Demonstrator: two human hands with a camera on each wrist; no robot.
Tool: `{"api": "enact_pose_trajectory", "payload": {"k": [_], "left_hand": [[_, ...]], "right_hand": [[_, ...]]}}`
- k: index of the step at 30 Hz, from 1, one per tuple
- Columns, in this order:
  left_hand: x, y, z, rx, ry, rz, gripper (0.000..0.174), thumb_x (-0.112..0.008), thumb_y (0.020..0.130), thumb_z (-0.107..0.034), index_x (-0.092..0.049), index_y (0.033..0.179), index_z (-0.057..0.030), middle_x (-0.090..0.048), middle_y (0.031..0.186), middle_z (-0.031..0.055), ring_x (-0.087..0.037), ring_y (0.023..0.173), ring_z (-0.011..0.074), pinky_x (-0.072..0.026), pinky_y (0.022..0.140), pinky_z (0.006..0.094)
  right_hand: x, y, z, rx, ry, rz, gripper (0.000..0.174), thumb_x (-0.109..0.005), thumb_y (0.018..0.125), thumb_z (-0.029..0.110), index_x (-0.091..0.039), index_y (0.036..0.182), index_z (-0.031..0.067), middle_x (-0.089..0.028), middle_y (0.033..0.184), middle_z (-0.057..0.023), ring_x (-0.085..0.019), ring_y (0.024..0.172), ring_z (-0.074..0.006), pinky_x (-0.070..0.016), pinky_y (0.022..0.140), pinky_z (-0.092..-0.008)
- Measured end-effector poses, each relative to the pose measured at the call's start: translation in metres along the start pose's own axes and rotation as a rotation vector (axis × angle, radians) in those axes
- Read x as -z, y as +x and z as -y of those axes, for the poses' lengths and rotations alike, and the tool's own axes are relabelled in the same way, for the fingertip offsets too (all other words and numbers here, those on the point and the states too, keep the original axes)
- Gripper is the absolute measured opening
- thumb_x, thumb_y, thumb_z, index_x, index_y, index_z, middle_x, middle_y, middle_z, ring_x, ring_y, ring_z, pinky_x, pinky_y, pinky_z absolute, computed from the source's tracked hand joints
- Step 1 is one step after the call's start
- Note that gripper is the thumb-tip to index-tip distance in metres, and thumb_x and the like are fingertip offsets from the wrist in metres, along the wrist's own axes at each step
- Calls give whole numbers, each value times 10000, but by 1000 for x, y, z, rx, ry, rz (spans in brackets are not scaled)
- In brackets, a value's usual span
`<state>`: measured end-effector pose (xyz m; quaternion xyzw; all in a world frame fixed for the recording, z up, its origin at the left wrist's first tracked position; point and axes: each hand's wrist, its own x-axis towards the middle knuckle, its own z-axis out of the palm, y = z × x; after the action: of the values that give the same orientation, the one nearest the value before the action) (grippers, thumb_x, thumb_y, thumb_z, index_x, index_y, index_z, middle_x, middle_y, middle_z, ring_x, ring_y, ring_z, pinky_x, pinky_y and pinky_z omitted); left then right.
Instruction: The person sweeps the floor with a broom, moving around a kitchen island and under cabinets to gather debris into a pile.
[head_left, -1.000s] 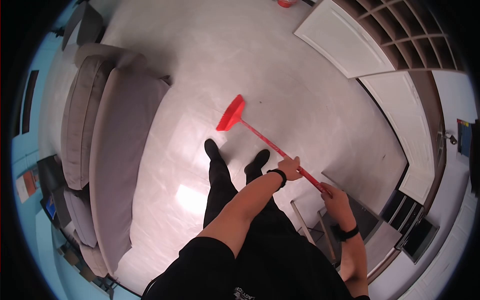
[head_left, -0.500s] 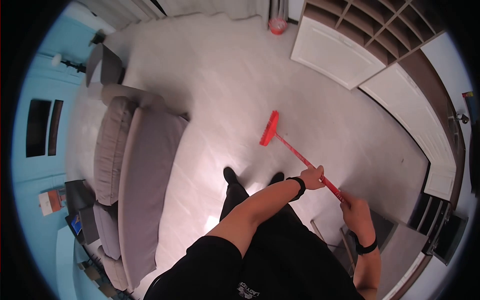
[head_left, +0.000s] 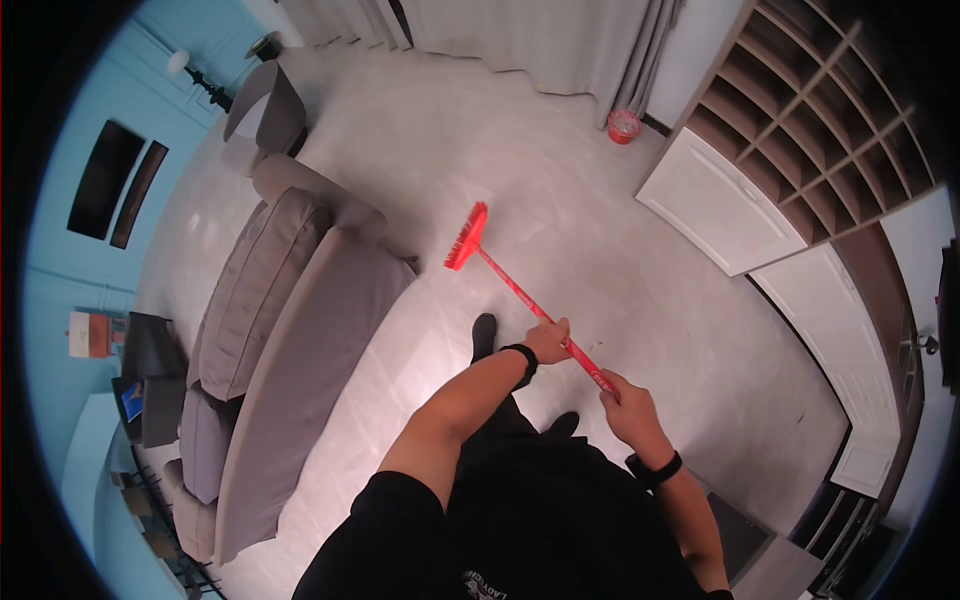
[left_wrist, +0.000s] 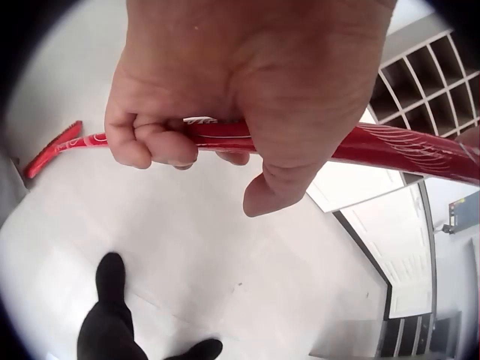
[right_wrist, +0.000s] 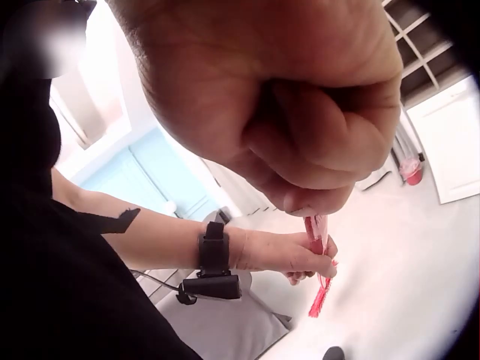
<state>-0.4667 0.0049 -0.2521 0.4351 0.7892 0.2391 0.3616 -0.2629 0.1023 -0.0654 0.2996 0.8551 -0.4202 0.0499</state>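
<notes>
A red broom (head_left: 465, 240) slants across the floor ahead of me, its bristled head pointing away to the upper left. My left hand (head_left: 547, 342) grips the red handle (head_left: 515, 292) partway along; in the left wrist view the fingers curl over it with the thumb hanging below. Closer to my body, my right hand (head_left: 635, 415) holds the top end of the handle. Seen from the right wrist, its fingers (right_wrist: 322, 135) fold tightly round the handle, hiding most of that end, and the left hand (right_wrist: 281, 253) shows further down.
A grey sofa (head_left: 300, 400) runs along the left, with a grey armchair (head_left: 270, 115) beyond it. White cabinets (head_left: 720, 205) and an open shelf unit (head_left: 800, 120) line the right. A red bin (head_left: 623, 126) stands by the curtain (head_left: 540, 50). My feet (head_left: 484, 335) are on the pale floor.
The view has swung up and turned, bringing the curtain and red bin further in. Broom head and both hands shifted right, then back left in the picture; both hands kept their hold.
</notes>
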Motion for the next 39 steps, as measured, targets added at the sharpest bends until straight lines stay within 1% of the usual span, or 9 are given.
{"api": "enact_pose_trajectory", "payload": {"k": [2,5,9,11,16,21,28,34,39], "left_hand": [[35,10,40,67,-46,65,445,-749,770,-368,-529,1043,-94,-691,977,132,-598,1089,379,-515,857,475],[68,32,110,140,-19,7,406,-762,771,-315,-537,1033,-102,-668,911,126,-627,987,357,-514,811,436],[121,50,190,240,-23,-8,387,-707,800,-345,-537,1065,-119,-650,987,226,-604,1079,417,-513,864,488],[142,60,221,300,-20,-38,354,-695,806,-333,-541,1049,-126,-645,969,224,-612,1050,409,-516,850,481],[189,81,256,328,-34,9,442,-745,780,-424,-546,1055,-141,-618,943,205,-641,940,409,-536,806,461],[159,103,270,277,36,166,469,-741,777,-437,-539,1066,-126,-612,986,254,-632,952,431,-537,820,480],[74,113,172,144,96,316,621,-763,737,-552,-550,1067,-71,-676,981,241,-651,990,426,-539,850,503],[-21,96,53,-49,46,406,494,-760,726,-441,-581,1041,-104,-695,946,184,-666,956,411,-537,838,510],[-96,75,-43,-268,85,648,489,-722,744,-415,-584,1084,-92,-711,984,169,-665,986,402,-550,829,486]], "right_hand": [[-26,43,20,18,23,10,374,-621,889,156,-627,1249,54,-676,881,-257,-686,784,-377,-534,709,-412],[-62,112,57,10,29,63,382,-627,884,164,-626,1251,59,-677,873,-254,-684,790,-389,-537,717,-414],[-109,203,112,55,-24,119,330,-573,877,156,-640,1193,93,-664,839,-250,-643,807,-453,-516,719,-532],[-119,243,138,12,-49,178,318,-577,885,167,-647,1182,75,-667,850,-245,-652,812,-433,-517,717,-508],[-137,303,156,-43,-14,175,288,-562,903,183,-652,1166,108,-683,878,-221,-650,839,-434,-519,748,-513],[-143,303,132,-159,-65,182,244,-502,921,186,-642,1106,108,-686,860,-231,-655,833,-451,-516,745,-544],[-87,218,58,-311,-77,176,325,-533,931,231,-618,1227,127,-695,915,-236,-664,872,-438,-526,772,-530],[-24,94,3,-451,-123,93,373,-601,915,230,-613,1269,114,-700,941,-229,-677,876,-413,-540,776,-471],[10,-24,-27,-620,-39,-48,352,-616,901,211,-650,1223,73,-702,901,-232,-696,855,-385,-549,759,-441]]}}
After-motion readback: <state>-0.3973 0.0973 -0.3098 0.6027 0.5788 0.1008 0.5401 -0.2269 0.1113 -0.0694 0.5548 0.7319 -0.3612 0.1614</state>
